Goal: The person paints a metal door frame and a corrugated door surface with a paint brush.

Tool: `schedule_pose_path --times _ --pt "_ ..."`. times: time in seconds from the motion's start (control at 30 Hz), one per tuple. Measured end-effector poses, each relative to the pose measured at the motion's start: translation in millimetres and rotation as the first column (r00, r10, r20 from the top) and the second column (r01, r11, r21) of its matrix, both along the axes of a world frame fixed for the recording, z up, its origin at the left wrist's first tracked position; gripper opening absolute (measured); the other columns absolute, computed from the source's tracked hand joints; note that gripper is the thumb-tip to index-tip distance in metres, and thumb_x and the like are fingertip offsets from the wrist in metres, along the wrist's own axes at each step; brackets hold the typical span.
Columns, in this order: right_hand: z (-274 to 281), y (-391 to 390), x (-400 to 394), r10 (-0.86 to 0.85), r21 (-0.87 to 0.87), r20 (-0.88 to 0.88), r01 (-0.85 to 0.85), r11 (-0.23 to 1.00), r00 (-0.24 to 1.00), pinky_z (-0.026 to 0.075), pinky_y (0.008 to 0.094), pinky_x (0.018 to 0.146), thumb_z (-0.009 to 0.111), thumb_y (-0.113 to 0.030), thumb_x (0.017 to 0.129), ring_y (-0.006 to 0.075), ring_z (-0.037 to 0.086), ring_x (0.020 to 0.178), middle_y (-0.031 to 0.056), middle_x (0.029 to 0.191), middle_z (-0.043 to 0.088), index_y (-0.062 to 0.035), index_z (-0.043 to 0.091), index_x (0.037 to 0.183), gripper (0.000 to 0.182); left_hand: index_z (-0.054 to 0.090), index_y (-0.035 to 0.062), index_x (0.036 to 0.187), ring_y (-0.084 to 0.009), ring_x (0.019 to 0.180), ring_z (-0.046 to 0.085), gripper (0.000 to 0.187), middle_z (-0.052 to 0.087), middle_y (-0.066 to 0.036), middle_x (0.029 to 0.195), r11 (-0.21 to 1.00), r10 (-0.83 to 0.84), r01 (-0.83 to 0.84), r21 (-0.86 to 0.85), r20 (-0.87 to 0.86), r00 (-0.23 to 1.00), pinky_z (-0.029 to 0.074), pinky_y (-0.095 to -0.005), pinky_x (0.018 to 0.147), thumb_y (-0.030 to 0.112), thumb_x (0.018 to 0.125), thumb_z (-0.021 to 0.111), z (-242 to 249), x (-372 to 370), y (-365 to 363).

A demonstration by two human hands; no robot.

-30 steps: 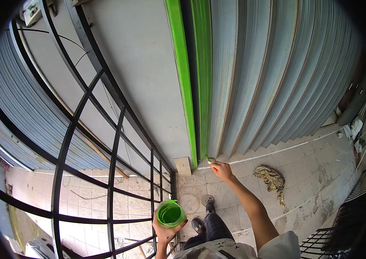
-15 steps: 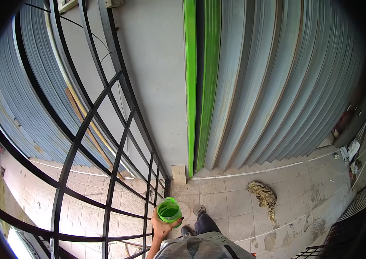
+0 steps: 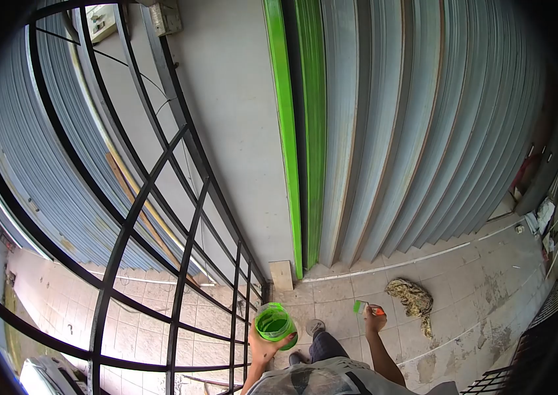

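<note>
My left hand (image 3: 264,349) is wrapped round a small tub (image 3: 274,321) smeared with green paint, with green paint inside. My right hand (image 3: 375,320) grips the orange handle of a paintbrush (image 3: 360,307), whose bristles are green and point left. The brush is right of the tub and apart from it. Ahead stand a bright green post (image 3: 287,131) and a green-painted folding shutter panel (image 3: 314,131) beside bare grey shutter panels (image 3: 384,131).
A black metal grille (image 3: 177,263) rises on the left, close to my left hand. A stained cloth (image 3: 411,297) lies on the tiled floor to the right. A small board (image 3: 281,276) leans at the foot of the white wall (image 3: 233,118).
My right hand has come into view with the brush. The tub in my left hand appears slightly further right, and the whole view has shifted and tilted a little.
</note>
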State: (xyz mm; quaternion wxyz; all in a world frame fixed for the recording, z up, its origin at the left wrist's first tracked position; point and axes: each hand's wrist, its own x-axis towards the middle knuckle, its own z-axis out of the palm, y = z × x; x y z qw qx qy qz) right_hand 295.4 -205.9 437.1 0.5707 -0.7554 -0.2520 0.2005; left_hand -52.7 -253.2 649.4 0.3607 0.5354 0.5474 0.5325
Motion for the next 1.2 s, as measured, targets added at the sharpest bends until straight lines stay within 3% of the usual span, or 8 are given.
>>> schedule_pose_path --times 0.3,0.4,0.53,0.63,0.8,0.93,1.13,1.2 --pt "181.2 52.7 25.9 -0.175 0.394 -0.560 0.446 0.804 0.810 0.057 0.0329 0.067 0.071 -0.015 0.090 0.0178 0.066 0.087 0.0074 0.107 0.067 -0.0067 0.063 0.112 0.025 0.056 -0.0057 0.118 -0.0237 0.098 0.067 0.080 0.068 -0.014 0.107 0.999 -0.011 0.017 -0.030 0.183 0.983 0.054 -0.0373 0.090 0.019 0.053 0.096 20.5 4.3 -8.0" --pt "293.4 37.4 49.1 -0.310 0.741 -0.022 0.224 0.633 0.950 0.055 0.0339 0.074 0.070 -0.018 0.091 0.0211 0.065 0.096 0.0096 0.113 0.066 -0.0065 0.063 0.117 0.029 0.055 -0.0062 0.119 -0.0244 0.096 0.068 0.083 0.068 -0.014 0.106 0.999 -0.032 0.034 -0.012 0.148 0.989 0.054 -0.0375 0.088 0.020 0.052 0.095 -21.6 -4.6 0.4" --pt "359.2 4.4 73.1 -0.323 0.556 0.707 -0.212 0.804 0.629 0.055 0.0365 0.070 0.073 -0.018 0.087 0.0293 0.070 0.088 0.0155 0.100 0.072 -0.0070 0.071 0.104 0.021 0.055 -0.0036 0.119 -0.0222 0.095 0.066 0.080 0.068 -0.013 0.104 0.995 -0.089 0.092 -0.049 0.058 0.994 0.052 -0.0355 0.088 0.019 0.053 0.094 -7.0 12.1 0.9" --pt "311.1 -22.1 87.1 0.253 -0.001 0.611 -0.318 0.948 0.751 0.055 0.0399 0.067 0.072 -0.027 0.084 0.0353 0.069 0.075 0.0162 0.082 0.071 -0.0116 0.074 0.091 0.017 0.055 -0.0032 0.118 -0.0211 0.095 0.066 0.079 0.068 -0.011 0.104 0.992 -0.114 0.118 -0.043 0.101 0.988 0.052 -0.0348 0.088 0.018 0.053 0.095 -34.9 19.8 12.0" --pt "118.9 -55.5 119.4 0.659 -0.734 0.351 -0.242 0.635 0.665 0.055 0.0438 0.069 0.069 -0.041 0.073 0.0325 0.069 0.075 0.0110 0.076 0.071 -0.0180 0.075 0.078 0.024 0.055 -0.0039 0.119 -0.0198 0.096 0.067 0.082 0.069 -0.012 0.105 0.986 -0.153 0.156 -0.059 0.053 0.987 0.053 -0.0345 0.089 0.023 0.053 0.096 11.4 36.8 27.5" --pt "10.8 -81.8 147.0 0.593 -0.849 0.148 -0.206 0.486 0.791 0.057 0.0407 0.071 0.077 -0.041 0.069 0.0286 0.071 0.077 0.0061 0.078 0.072 -0.0219 0.076 0.079 0.021 0.055 -0.0045 0.119 -0.0195 0.097 0.067 0.084 0.070 -0.012 0.106 0.990 -0.139 0.139 -0.010 0.028 0.990 0.053 -0.0343 0.090 0.026 0.052 0.097 53.3 56.6 49.6" --pt "33.9 -49.1 165.9 0.613 -0.703 0.587 -0.042 0.710 0.530 0.055 0.0390 0.061 0.063 -0.031 0.088 0.0267 0.070 0.078 0.0139 0.089 0.072 -0.0086 0.071 0.096 0.026 0.058 -0.0045 0.113 -0.0230 0.095 0.070 0.081 0.069 -0.015 0.102 0.983 -0.027 0.045 0.179 -0.102 0.994 0.055 -0.0352 0.085 0.037 0.054 0.095 110.3 69.8 94.1" --pt "52.0 4.3 170.9 0.235 -0.563 0.537 0.137 0.815 0.810 0.056 0.0387 0.064 0.079 -0.035 0.072 0.0281 0.069 0.069 0.0096 0.080 0.072 -0.0130 0.075 0.080 0.024 0.057 -0.0037 0.114 -0.0242 0.096 0.070 0.082 0.069 -0.016 0.104 0.966 -0.006 0.045 0.255 -0.152 0.988 0.055 -0.0355 0.086 0.038 0.055 0.095 123.2 71.6 109.5"
